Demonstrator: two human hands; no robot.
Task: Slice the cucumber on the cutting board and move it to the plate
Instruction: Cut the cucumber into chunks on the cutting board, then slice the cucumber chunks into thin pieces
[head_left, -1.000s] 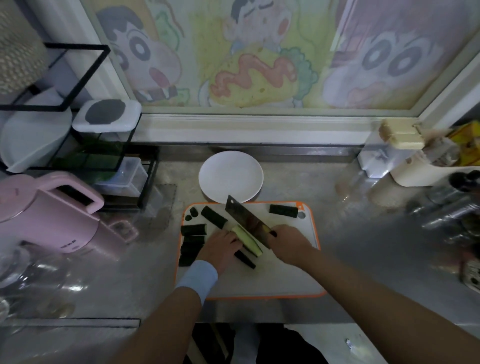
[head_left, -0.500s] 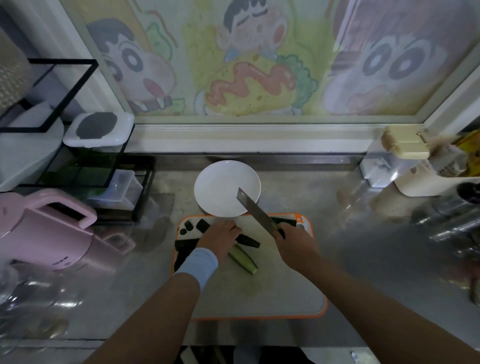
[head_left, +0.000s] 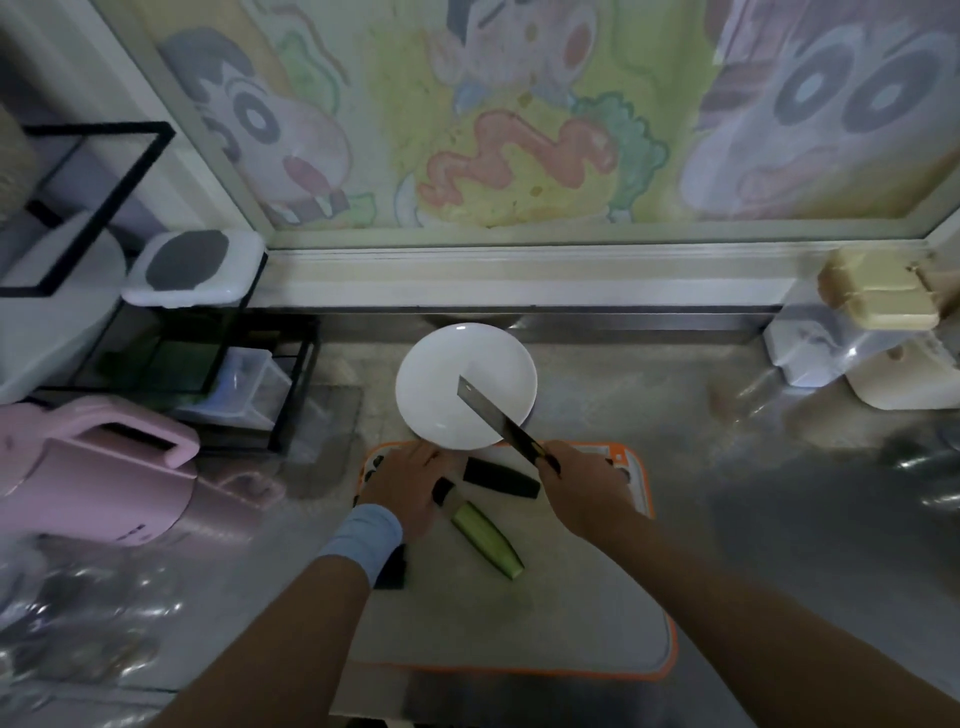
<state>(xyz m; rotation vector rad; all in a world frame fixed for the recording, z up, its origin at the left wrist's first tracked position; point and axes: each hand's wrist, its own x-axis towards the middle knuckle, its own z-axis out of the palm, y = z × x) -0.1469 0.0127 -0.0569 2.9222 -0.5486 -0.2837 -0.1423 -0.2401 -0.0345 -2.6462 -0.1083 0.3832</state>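
Progress: cucumber is in lengths on the white, orange-rimmed cutting board (head_left: 571, 623); the round white plate (head_left: 441, 369) bears none, so transfer is judged not begun. Dark green length (head_left: 501, 479) lies roughly left-right. Pale half (head_left: 485, 540) runs far-left to near-right. Right hand (head_left: 587, 488) grip is closed round the steel knife (head_left: 493, 415). Left hand (head_left: 410, 483) covers pieces, grip indeterminate.

Under left grip (head_left: 410, 486): cucumber pieces (head_left: 443, 489) (board's (head_left: 519, 623) left); knife handle (head_left: 549, 459) inside right grip (head_left: 582, 488).

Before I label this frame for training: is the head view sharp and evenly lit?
Head view: dim overall and darker toward the lower right; the centre is fairly sharp, with the knife and plate readable; the edges are smeared, notably the pink kettle.
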